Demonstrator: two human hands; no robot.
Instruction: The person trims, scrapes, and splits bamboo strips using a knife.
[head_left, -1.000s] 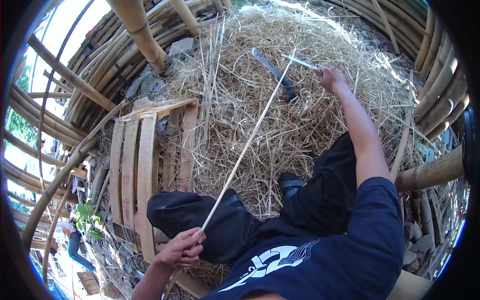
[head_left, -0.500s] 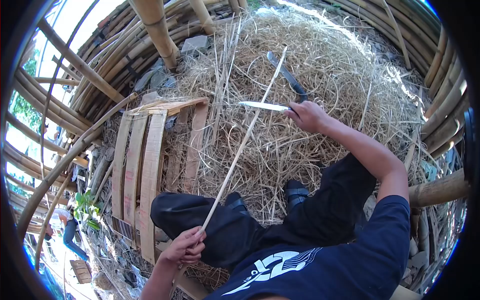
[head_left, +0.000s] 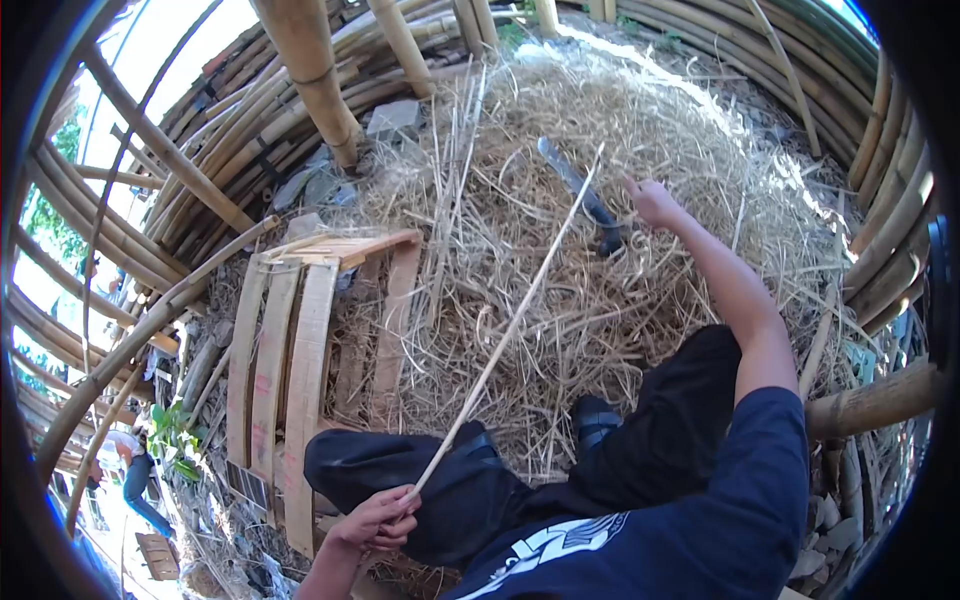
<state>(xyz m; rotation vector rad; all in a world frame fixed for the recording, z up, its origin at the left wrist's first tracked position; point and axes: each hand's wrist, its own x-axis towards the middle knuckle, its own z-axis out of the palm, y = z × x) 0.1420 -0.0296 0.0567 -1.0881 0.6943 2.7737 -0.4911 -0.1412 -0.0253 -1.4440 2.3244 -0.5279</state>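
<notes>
My left hand (head_left: pixel 378 520) is closed around the lower end of a long, thin bamboo strip (head_left: pixel 513 328). The strip slants up and away to the right, across my knee and over the straw-like shavings. Beyond the middle of the strip, my right hand (head_left: pixel 656 205) is raised near its far tip, fingers curled and blurred. The knife seen in that hand a moment earlier cannot be made out clearly now. A machete (head_left: pixel 580 192) with a dark handle lies on the shavings, just left of my right hand, partly crossed by the strip.
Shavings (head_left: pixel 560 300) cover the ground before my feet. A slatted wooden crate (head_left: pixel 310 350) lies to the left. Bamboo poles (head_left: pixel 310 80) surround the spot, with a thick one (head_left: pixel 870 400) at my right elbow. Another person (head_left: pixel 135 470) is far left.
My right hand has moved up and to the right, away from the strip's middle, and the knife blade no longer shows clearly. The strip's far tip has swung lower and rightward; the view shifted slightly.
</notes>
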